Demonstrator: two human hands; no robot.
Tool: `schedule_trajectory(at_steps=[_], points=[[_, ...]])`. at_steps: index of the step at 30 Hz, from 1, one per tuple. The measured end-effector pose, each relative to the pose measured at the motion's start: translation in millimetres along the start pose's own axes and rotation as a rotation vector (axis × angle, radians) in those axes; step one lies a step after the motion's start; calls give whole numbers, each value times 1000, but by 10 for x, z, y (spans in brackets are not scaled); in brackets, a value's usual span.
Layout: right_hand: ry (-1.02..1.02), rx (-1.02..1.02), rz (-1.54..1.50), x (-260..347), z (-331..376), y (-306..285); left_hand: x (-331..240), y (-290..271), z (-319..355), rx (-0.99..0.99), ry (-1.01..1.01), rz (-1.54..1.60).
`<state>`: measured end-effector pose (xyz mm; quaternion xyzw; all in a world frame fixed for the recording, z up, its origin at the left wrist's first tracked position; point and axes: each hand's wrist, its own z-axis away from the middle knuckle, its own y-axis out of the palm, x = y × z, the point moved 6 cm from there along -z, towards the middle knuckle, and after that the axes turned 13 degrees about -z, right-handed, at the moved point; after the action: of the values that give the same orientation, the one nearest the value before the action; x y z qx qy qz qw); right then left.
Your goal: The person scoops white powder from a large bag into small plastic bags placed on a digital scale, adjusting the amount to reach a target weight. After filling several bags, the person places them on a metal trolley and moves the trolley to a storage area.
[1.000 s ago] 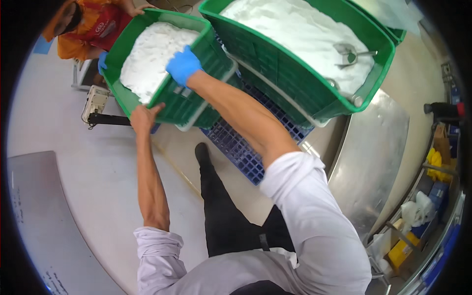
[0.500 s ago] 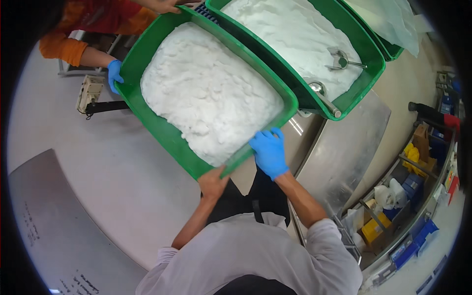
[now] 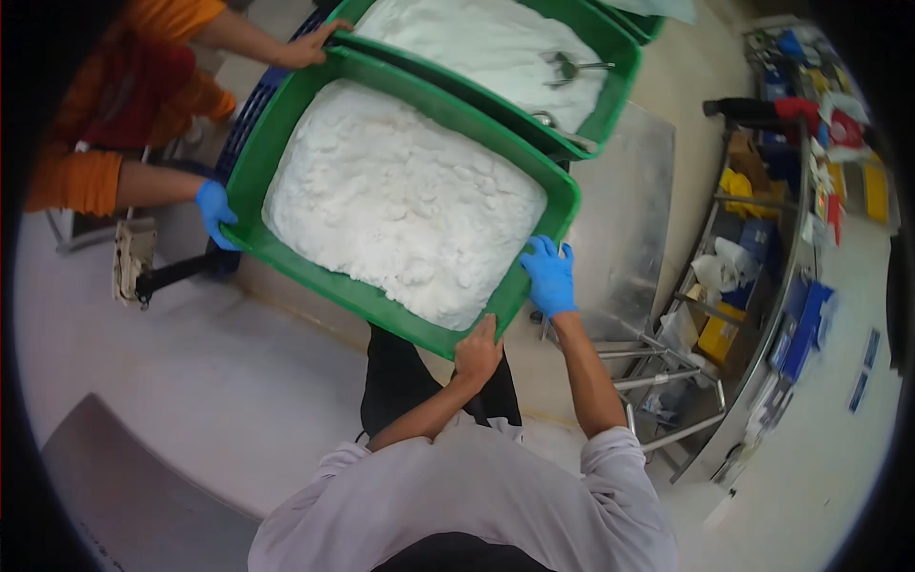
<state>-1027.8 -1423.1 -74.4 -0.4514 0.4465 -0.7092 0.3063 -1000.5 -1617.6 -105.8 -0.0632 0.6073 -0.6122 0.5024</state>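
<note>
A green tub (image 3: 381,319) heaped with white powder (image 3: 400,200) is in front of me, its near end toward my body. My bare left hand (image 3: 479,351) closes on the rim at the near corner. In a blue glove, my right hand (image 3: 551,276) grips the same end of the rim further right. Across from me, a co-worker's blue-gloved hand (image 3: 215,212) holds the tub's far left corner. The co-worker's bare hand (image 3: 310,46) is at the far upper corner. My fingertips under or inside the rim are partly hidden.
Behind it stands a second green tub (image 3: 624,76) of white powder with a metal scoop (image 3: 562,69) in it. A steel table (image 3: 620,219) lies to the right, before a crowded shelf rack (image 3: 739,286). At left is a beige box (image 3: 133,257) on a black arm.
The view has shifted and the tub has turned somewhat. My left hand now sits further right, closer to my right hand. The second tub appears further up and left.
</note>
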Motion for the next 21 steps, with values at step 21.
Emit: schedule_trajectory(at_steps=[21], points=[[1771,-993,8,-2508,6611,-1475,-348,283,37,-45,-90,-355]])
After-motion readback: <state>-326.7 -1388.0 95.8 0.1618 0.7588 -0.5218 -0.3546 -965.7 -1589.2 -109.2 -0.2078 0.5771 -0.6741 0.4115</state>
